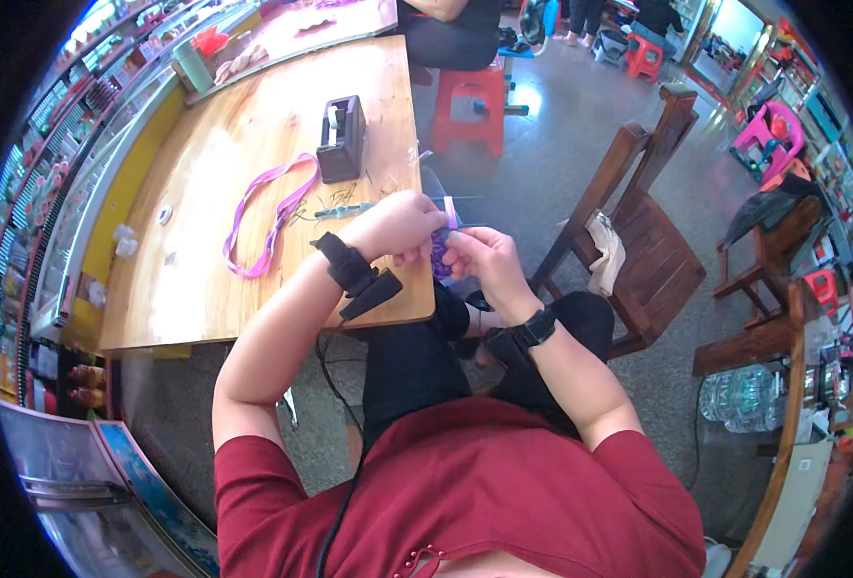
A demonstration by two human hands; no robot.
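Observation:
My left hand [399,227] and my right hand [485,258] meet just past the table's right edge, fingers closed in pinches. Between them is a small purple bundle [439,254], perhaps bunched ribbon or yarn; its exact kind is mostly hidden by fingers. A pale pink strip [450,212] stands up from it by the left fingertips. On the table beyond my left wrist lies a loop of pink-purple ribbon [274,227]. Thin teal strands [341,210] and dark wire-like bits lie beside my left hand. A black tape dispenser [341,141] stands farther back.
The wooden table [205,173] reaches away to the left, with a small white roll [164,215] on it. A wooden chair [643,250] with a pale cloth stands right. A person sits on a red stool [470,108] at the back. Shelves [51,212] line the left.

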